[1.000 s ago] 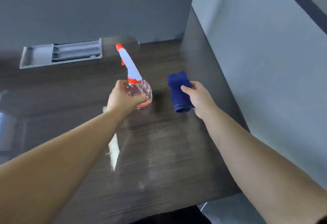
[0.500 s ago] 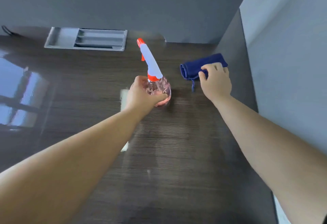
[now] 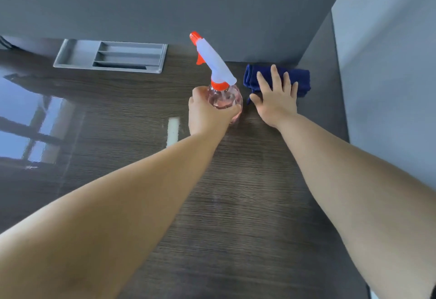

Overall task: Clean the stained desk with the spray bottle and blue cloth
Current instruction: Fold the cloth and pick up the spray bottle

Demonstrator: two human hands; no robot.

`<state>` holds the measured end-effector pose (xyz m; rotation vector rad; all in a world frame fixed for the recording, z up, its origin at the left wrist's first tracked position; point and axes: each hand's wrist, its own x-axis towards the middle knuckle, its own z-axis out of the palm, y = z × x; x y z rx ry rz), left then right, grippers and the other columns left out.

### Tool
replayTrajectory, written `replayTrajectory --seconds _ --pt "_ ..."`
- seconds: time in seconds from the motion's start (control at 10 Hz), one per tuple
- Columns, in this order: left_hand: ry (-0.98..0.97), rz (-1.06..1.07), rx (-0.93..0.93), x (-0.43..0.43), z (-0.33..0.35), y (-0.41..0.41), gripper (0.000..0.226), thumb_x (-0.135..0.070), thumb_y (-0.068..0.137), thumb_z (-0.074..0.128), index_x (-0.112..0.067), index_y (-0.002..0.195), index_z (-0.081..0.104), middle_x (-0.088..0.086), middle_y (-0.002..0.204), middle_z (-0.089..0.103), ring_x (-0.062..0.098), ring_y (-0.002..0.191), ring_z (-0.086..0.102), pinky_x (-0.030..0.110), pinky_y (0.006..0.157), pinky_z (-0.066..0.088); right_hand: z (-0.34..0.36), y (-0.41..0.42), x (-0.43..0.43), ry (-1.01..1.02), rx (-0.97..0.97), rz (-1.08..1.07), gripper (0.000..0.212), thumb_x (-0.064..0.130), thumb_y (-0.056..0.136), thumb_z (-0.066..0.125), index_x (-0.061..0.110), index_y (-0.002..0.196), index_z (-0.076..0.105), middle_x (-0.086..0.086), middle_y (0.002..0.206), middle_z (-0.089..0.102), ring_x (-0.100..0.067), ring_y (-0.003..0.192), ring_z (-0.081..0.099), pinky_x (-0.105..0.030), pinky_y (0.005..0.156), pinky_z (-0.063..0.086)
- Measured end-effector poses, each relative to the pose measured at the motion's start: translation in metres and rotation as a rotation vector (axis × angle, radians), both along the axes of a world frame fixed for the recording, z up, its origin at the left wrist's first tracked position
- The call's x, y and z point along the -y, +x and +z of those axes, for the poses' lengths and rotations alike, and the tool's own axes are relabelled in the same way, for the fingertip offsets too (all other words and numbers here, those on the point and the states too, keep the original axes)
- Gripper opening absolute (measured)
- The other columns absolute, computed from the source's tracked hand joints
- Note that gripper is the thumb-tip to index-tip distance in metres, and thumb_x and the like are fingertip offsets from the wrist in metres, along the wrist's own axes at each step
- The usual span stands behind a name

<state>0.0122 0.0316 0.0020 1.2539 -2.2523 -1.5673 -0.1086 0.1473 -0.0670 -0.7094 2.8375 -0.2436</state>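
A spray bottle [image 3: 217, 67] with a clear pinkish body, white head and orange nozzle stands on the dark wood-grain desk [image 3: 247, 204]. My left hand [image 3: 207, 112] grips its round body from the near side. Right beside it a folded blue cloth [image 3: 299, 79] lies in the desk's far right corner. My right hand [image 3: 274, 96] lies flat with straight, spread fingers on the cloth's near part, thumb on the desk.
A grey recessed tray [image 3: 80, 55] with slots is set into the desk at the back left. Grey partition walls [image 3: 389, 86] close the desk at the back and right. Window reflections gleam on the left of the desk.
My right hand pushed the cloth into the far right corner and flattened, its fingers now spread. The left hand stays round the bottle. The view shifted left.
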Motion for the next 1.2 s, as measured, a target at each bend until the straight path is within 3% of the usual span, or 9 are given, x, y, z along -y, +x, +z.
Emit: replayTrajectory --seconds 0.1,0.3,0.6,0.8,1.0,1.1,1.2 --pt "-0.002 0.048 -0.031 -0.001 -0.001 -0.024 0.065 -0.031 0.067 0.078 -0.020 0.121 0.042 -0.003 0.120 0.050 0.013 0.095 0.053 0.024 0.074 0.042 -0.008 0.008 -0.022 -0.015 -0.057 0.074 0.053 0.041 0.100 0.033 0.026 0.149 0.023 -0.004 0.159 0.007 -0.029 0.146 -0.001 -0.051 0.116 -0.002" --pt "-0.058 0.118 -0.018 -0.002 -0.013 -0.063 0.074 -0.039 0.064 0.080 -0.020 0.123 0.041 -0.001 0.122 0.042 0.024 0.108 0.052 0.039 0.088 0.048 -0.010 0.002 -0.021 0.092 0.042 0.122 0.059 0.050 0.099 0.022 0.028 0.151 0.005 -0.002 0.159 -0.012 -0.027 0.144 -0.017 -0.051 0.113 -0.010" --pt "0.023 0.224 -0.016 -0.002 -0.025 -0.082 0.090 -0.045 0.060 0.083 -0.019 0.130 0.033 0.001 0.132 0.037 0.027 0.118 0.045 0.040 0.094 0.045 -0.014 0.004 -0.021 0.095 0.019 0.119 0.064 0.052 0.098 0.023 0.027 0.151 -0.003 -0.002 0.159 -0.013 -0.027 0.144 -0.018 -0.051 0.113 -0.011" --pt "0.010 0.144 -0.085 0.003 -0.037 -0.074 0.069 -0.027 0.070 0.075 -0.020 0.126 0.035 0.001 0.126 0.035 0.023 0.112 0.048 0.041 0.088 0.051 -0.014 0.004 -0.021 0.125 -0.007 0.131 0.065 0.053 0.098 0.022 0.025 0.151 -0.002 -0.004 0.159 -0.014 -0.029 0.144 -0.017 -0.052 0.112 -0.011" --pt "0.018 0.149 -0.053 0.007 -0.031 -0.084 0.070 -0.028 0.073 0.076 -0.018 0.128 0.033 0.003 0.128 0.035 0.024 0.108 0.050 0.038 0.086 0.050 -0.010 0.003 -0.022 0.132 0.035 0.140 0.065 0.053 0.098 0.023 0.026 0.151 -0.003 -0.003 0.158 -0.016 -0.028 0.143 -0.019 -0.052 0.112 -0.011" --pt "0.055 0.116 -0.046 0.009 -0.027 -0.080 0.075 -0.029 0.073 0.077 -0.018 0.132 0.032 0.002 0.131 0.034 0.018 0.097 0.050 0.028 0.070 0.048 -0.004 0.001 -0.019 0.145 0.060 0.140 0.068 0.052 0.097 0.032 0.025 0.151 0.001 -0.004 0.159 -0.013 -0.030 0.144 -0.016 -0.054 0.113 -0.006" --pt "0.095 0.062 -0.033 0.015 -0.025 -0.070 0.076 -0.028 0.077 0.073 -0.019 0.138 0.029 0.001 0.134 0.037 0.016 0.098 0.051 0.019 0.057 0.040 0.010 0.000 -0.013 0.131 0.096 0.121 0.069 0.046 0.096 0.044 0.024 0.151 0.009 -0.006 0.159 -0.007 -0.033 0.144 -0.010 -0.055 0.114 0.002"
